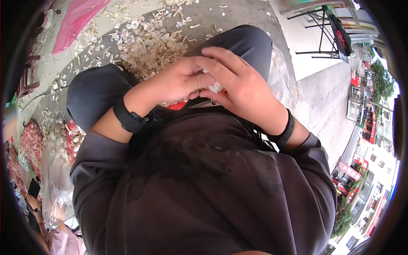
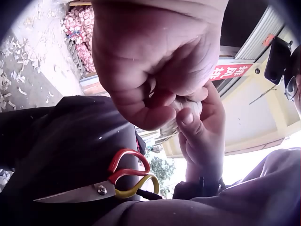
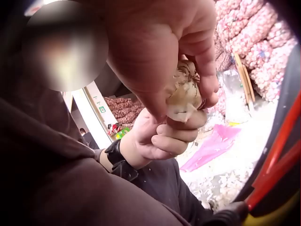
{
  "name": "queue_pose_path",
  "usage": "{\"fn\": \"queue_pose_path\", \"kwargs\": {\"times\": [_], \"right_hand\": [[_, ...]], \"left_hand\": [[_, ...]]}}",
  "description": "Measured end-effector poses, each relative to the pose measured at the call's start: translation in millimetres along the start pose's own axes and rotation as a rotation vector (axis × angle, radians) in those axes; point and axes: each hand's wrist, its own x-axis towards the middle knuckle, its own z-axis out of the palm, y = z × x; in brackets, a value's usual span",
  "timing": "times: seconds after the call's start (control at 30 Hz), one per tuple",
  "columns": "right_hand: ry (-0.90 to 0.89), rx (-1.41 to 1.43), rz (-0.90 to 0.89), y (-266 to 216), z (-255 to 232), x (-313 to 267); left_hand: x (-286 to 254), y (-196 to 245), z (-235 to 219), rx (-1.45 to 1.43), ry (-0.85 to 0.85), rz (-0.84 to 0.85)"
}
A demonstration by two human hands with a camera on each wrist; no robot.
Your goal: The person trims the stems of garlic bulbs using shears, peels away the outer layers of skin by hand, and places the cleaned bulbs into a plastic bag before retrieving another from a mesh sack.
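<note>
From the head camera I have both hands together at the upper middle of the frame, closed around one garlic bulb [image 1: 215, 88]. The left hand [image 1: 176, 80] comes in from the left and the right hand [image 1: 246, 83] from the right, each with a black band at the wrist. My right wrist view, with the bulb right of centre, shows the right hand's thumb and fingers pinching it from above while the left hand's curled fingers hold it from below. In the left wrist view the bulb is mostly hidden by fingers near the centre. At the lower left of that view I see scissors [image 2: 102, 189] with one red and one yellow handle, blades toward the left edge, in front of the dark trousers; whether they touch the cloth I cannot tell. Back on the head view, a heap of garlic skins [image 1: 146, 53] covers the ground at upper middle, beyond the lap, with a pink sheet [image 1: 78, 23] at upper left, a red mesh bag [image 1: 33, 142] at the left edge and a black folding frame [image 1: 324, 42] at upper right.
</note>
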Motion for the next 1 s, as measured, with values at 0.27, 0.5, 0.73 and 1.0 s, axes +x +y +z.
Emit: {"fn": "queue_pose_path", "kwargs": {"times": [0.27,0.5,0.73,1.0], "right_hand": [[0.076,0.070,0.227,5,-5,-17],[0.015,-0.108,0.272,7,2,-6],[0.065,-0.120,0.204,-1,21,17],[-0.193,-0.100,0.243,8,11,14]], "left_hand": [[7,9,1,0.231,0.025,-0.127],[13,-5,3,0.288,0.128,0.169],[0,5,-1,0.220,0.027,0.010],[-4,-4,-7,0.621,-0.014,0.133]]}}
